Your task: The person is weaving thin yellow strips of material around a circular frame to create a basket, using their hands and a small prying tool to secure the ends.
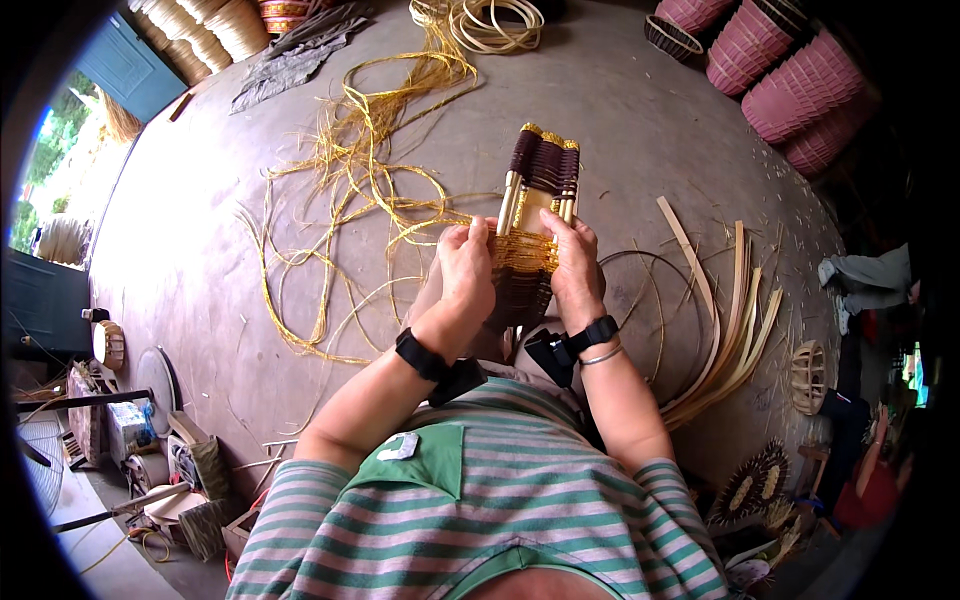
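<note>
A narrow woven cane piece [540,160], wrapped in dark brown and gold over pale rods, stands up in front of me at the middle, over my lap. My right hand [577,265] grips its right edge, with the thumb across its front. At the left edge my left hand [465,265] is closed, its fingertips pinching a gold strand [415,228] that runs in from the floor. Gold weaving crosses the piece between my two hands. Its lower part is dark and partly hidden by my hands.
Loose gold strands [375,110] lie tangled on the floor to the left, reaching a coil of pale cane [495,25]. Flat cane strips [735,320] fan out at right. Stacked pink baskets [800,85] stand far right. Another person [870,460] is at the right edge.
</note>
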Motion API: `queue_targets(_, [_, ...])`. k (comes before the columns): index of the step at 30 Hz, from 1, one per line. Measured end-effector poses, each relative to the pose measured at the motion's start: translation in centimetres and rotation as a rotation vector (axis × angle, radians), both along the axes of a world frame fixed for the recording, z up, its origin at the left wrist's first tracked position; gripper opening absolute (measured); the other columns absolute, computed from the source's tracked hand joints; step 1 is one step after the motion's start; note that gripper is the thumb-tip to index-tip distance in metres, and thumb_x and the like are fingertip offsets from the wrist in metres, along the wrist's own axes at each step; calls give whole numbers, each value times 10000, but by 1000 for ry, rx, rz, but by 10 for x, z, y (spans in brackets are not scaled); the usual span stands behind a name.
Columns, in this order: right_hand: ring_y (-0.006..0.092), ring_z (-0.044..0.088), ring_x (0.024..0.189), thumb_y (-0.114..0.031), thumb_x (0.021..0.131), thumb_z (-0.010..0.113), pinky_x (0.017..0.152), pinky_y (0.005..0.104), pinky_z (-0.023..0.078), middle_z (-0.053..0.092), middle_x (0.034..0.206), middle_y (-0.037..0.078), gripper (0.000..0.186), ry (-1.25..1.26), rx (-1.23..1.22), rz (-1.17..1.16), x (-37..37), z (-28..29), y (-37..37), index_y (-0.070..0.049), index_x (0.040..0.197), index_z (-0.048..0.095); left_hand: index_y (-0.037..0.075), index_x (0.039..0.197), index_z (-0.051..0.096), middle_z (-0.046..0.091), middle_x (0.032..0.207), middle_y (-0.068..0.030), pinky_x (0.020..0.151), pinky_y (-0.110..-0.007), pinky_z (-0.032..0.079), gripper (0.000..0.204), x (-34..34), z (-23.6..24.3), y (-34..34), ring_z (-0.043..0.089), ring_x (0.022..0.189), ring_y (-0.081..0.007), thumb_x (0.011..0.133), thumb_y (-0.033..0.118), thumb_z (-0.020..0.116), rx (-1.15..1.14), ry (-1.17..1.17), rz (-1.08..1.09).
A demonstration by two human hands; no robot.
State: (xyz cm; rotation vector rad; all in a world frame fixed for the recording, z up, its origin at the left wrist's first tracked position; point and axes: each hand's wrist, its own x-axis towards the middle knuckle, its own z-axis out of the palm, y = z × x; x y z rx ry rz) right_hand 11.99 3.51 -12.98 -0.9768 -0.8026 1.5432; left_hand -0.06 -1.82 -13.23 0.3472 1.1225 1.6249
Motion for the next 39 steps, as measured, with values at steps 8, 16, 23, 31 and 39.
queue_targets(8, [40,443,627,-245,899,614,538,215,363,529,754,-16,244,-149,200,-311,25,3,-7,-16,843,552,-68,1016,566,653,819,-153,724,-306,503,247,19,14,-16,643,759,-210,774,-23,585,82,728,92])
queue_targets(16, [343,621,864,-5,784,539,725,395,505,607,978,174,234,-945,1249,253,-12,94,-48,-6,1010,601,-16,952,580,610,862,-209,707,-374,485,181,26,9,-22,608,798,-355,789,61,561,380,970,157])
queue_targets(23, [144,640,658,-100,908,542,586,255,515,653,798,89,136,-402,722,147,9,72,-46,0,959,618,-21,1004,572,620,868,-97,695,-304,496,167,21,13,-17,604,789,-166,841,17,567,300,1047,142])
queue_targets(31, [129,640,673,-147,920,565,623,208,547,654,803,78,191,157,97,-64,62,5,-16,20,993,621,-55,1113,532,623,978,-72,825,-242,455,280,-5,22,-8,585,895,-120,846,13,584,241,307,-342])
queue_targets(39, [122,638,679,-160,922,561,621,221,545,656,807,67,182,-37,132,-35,62,23,-10,2,981,620,2,959,599,607,834,3,709,-215,437,180,-28,13,19,549,760,-64,844,128,659,47,517,-591])
